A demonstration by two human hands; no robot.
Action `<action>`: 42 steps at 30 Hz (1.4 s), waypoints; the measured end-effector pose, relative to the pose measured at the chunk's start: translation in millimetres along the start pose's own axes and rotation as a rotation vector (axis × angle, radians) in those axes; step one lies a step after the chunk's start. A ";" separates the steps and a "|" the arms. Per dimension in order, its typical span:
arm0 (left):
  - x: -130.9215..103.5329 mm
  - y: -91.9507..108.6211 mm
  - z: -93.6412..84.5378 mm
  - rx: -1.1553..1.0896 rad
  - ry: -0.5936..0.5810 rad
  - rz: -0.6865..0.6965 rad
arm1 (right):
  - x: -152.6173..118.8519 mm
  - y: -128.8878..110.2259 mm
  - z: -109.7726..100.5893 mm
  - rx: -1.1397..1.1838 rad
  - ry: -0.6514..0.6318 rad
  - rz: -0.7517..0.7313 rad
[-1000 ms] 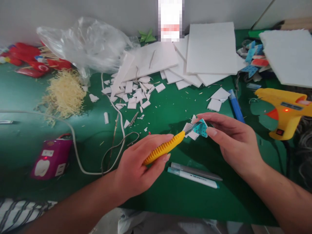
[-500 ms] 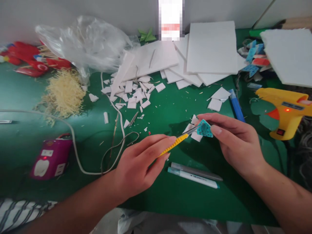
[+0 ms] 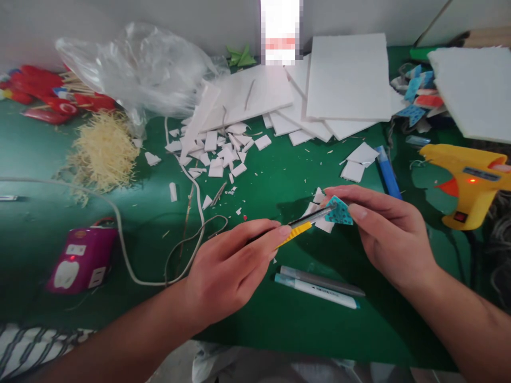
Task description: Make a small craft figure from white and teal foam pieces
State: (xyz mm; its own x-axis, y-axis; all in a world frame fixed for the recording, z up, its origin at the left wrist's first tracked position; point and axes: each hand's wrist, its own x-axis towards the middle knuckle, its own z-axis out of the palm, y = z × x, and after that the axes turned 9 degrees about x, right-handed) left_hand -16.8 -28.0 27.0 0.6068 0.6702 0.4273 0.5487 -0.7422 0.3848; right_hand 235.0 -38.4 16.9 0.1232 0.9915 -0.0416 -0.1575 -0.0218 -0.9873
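Observation:
My left hand [image 3: 235,260] is closed around a yellow utility knife [image 3: 294,234] with a metal blade. The blade reaches right, and its tip meets a small teal piece [image 3: 339,211] with dark spots. My right hand [image 3: 393,236] pinches this piece at its right edge between thumb and fingers, above the table. Behind and below the piece lie a few small white scraps [image 3: 324,224], partly hidden. Two markers, one grey [image 3: 323,280] and one white with a teal cap [image 3: 317,291], rest on the table below the hands.
White foam boards [image 3: 347,80] are stacked at the back, beside cut scraps [image 3: 227,154]. A yellow glue gun [image 3: 465,181] with a lit light stands right, near a blue marker [image 3: 388,173]. A purple power adapter [image 3: 83,260], white cable [image 3: 123,250], straw shreds [image 3: 106,151] and plastic bag [image 3: 155,69] occupy the left.
The knife has turned in my left hand, so more of its metal side shows and less yellow. The teal piece has shifted slightly right.

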 end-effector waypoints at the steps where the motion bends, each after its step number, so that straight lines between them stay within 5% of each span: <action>1: -0.2 0.1 0.1 -0.001 0.001 -0.005 | 0.2 -0.5 0.1 0.002 0.001 0.001; 21: -3.0 2.9 -9.7 0.025 0.039 -0.118 | 4.2 3.4 -4.2 0.068 -0.053 -0.088; 28: 10.8 -31.7 -16.9 0.460 0.054 -0.259 | -3.2 6.8 -4.8 -0.127 -0.081 -0.283; 42: 15.6 -76.7 -39.9 0.587 -0.128 -0.617 | -6.4 9.9 1.3 -0.526 -0.174 -0.340</action>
State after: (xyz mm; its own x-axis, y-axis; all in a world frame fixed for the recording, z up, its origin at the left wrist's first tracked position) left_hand -72.4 39.4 36.7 0.1430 0.9748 0.1715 0.9888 -0.1481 0.0173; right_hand 231.4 -44.8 7.6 -0.0861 0.9593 0.2688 0.3684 0.2814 -0.8860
